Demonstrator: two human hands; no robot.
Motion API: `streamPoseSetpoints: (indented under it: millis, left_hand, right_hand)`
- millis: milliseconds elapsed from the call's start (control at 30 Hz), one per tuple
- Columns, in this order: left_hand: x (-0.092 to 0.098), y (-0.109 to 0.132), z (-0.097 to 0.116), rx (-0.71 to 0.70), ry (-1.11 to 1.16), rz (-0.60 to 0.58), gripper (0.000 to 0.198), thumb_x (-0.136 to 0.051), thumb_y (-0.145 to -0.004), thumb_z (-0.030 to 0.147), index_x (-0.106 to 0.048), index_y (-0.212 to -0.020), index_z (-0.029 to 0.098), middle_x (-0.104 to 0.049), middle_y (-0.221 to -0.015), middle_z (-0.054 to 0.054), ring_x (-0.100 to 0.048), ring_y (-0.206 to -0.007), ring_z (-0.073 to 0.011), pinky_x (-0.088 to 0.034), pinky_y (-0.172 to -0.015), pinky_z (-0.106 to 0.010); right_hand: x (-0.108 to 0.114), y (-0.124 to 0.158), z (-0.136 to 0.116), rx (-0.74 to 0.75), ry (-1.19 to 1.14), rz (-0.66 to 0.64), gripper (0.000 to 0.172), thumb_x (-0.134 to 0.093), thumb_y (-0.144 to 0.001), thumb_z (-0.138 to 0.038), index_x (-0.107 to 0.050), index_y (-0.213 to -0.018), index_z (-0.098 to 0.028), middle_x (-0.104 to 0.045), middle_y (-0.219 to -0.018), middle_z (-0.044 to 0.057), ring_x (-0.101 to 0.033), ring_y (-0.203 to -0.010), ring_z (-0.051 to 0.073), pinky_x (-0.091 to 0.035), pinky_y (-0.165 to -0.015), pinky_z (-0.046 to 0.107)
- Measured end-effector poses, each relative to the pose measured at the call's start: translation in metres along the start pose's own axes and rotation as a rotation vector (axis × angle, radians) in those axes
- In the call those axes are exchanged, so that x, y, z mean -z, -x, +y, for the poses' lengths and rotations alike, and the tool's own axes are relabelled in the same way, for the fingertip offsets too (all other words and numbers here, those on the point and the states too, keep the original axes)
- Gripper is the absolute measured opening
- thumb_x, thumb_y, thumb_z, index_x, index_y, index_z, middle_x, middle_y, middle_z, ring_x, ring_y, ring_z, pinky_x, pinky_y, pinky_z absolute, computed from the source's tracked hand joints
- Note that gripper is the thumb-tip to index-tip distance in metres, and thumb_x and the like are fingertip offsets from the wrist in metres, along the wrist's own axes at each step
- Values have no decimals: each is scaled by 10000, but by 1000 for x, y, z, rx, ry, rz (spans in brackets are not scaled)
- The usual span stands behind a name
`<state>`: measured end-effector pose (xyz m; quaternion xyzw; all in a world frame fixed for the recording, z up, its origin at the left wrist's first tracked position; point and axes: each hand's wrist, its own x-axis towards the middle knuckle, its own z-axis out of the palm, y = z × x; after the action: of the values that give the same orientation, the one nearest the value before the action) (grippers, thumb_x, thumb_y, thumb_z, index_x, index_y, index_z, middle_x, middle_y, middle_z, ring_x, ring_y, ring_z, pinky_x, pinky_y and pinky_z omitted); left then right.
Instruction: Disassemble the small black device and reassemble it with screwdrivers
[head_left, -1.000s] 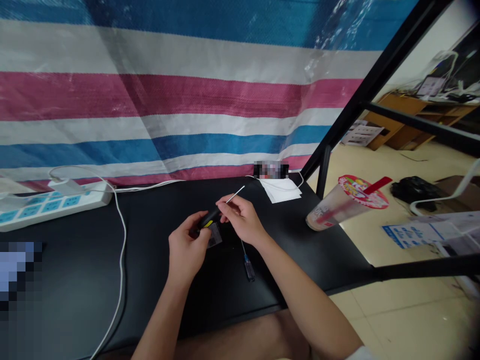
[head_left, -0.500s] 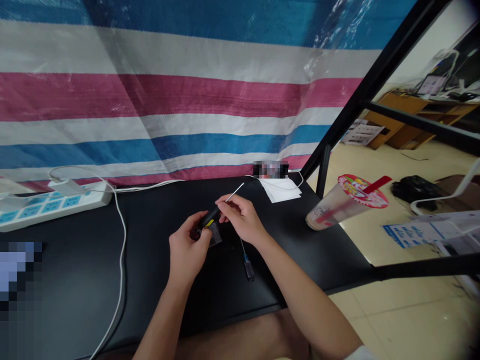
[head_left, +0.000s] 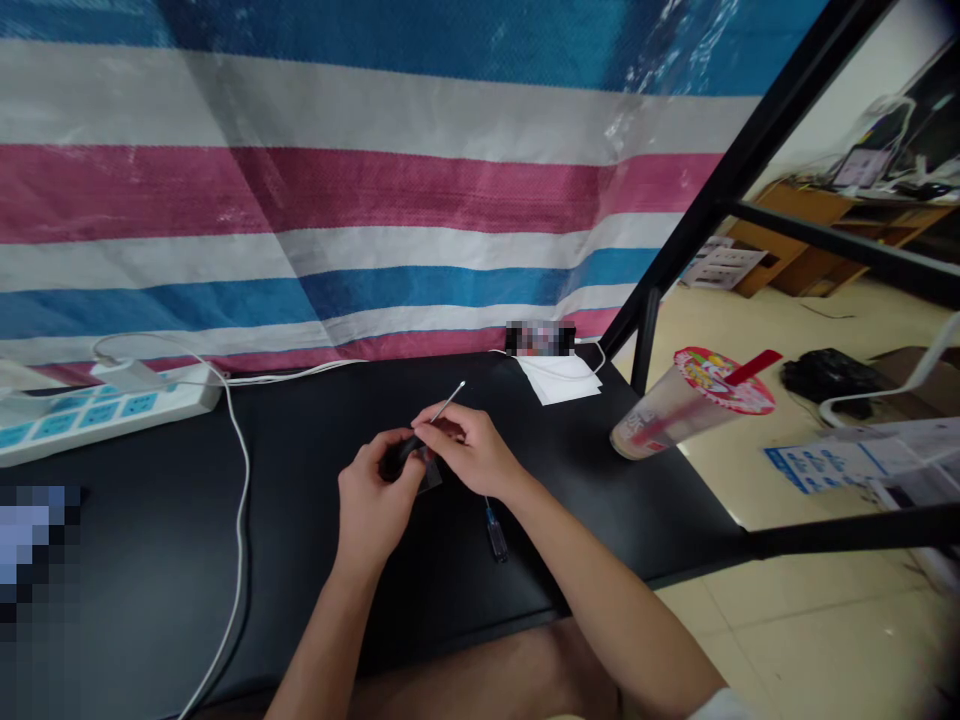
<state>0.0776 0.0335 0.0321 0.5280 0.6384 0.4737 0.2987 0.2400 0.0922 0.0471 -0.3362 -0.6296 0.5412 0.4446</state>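
My left hand [head_left: 380, 490] is closed around the black handle of a screwdriver [head_left: 451, 399], whose thin metal shaft points up and to the right. The fingers of my right hand [head_left: 474, 445] pinch the screwdriver where the shaft meets the handle. A small flat greyish piece [head_left: 431, 476] shows just below my hands, partly covered; what it is I cannot make out. Another screwdriver [head_left: 496, 535], with a clear, bluish handle, lies on the black tabletop [head_left: 315, 580] beside my right wrist, its shaft partly hidden by that hand.
A white power strip [head_left: 180, 395] with plugs lies at the left, its white cable [head_left: 244, 500] crossing the tabletop. White paper [head_left: 559, 380] lies at the back. A plastic cup [head_left: 686, 405] with a red straw stands near the right edge. Behind hangs a striped sheet [head_left: 337, 190].
My right hand has slid left and slightly down, closer to my left hand. The screwdriver's tip has moved down and left, and the yellow mark on its handle is now covered.
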Motion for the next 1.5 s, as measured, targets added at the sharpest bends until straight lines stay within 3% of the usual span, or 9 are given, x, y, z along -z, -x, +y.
streamPoseSetpoints:
  millis: [133, 533, 1500]
  left_hand:
    - [-1, -1, 0, -17, -55, 2, 415, -684, -874, 422, -776, -1193, 175, -778, -1023, -82, -720, -880, -224, -548, -828, -336]
    - [-2, 1, 3, -60, 26, -118, 489, -600, -873, 300, -750, -1325, 187, -781, -1145, -68, -726, -972, -234, -552, -862, -339]
    - [-3, 3, 7, -36, 36, -165, 490, -559, -838, 258, -740, -1279, 147, -780, -1054, -55, -708, -867, -202, -534, -766, -309]
  right_hand:
    - [-2, 1, -1, 28, 43, -9, 235, -725, -959, -426, -758, -1059, -215, -765, -947, 23, -713, -737, 129, -557, -718, 262]
    - [4, -3, -2, -14, -34, 153, 258, -720, -948, -444, -735, -957, -187, -718, -805, 3, -689, -679, 125, -559, -661, 243]
    - [3, -3, 0, 3, -30, 141, 283, -724, -938, -479, -706, -903, -199, -680, -798, -8, -681, -690, 129, -569, -665, 252]
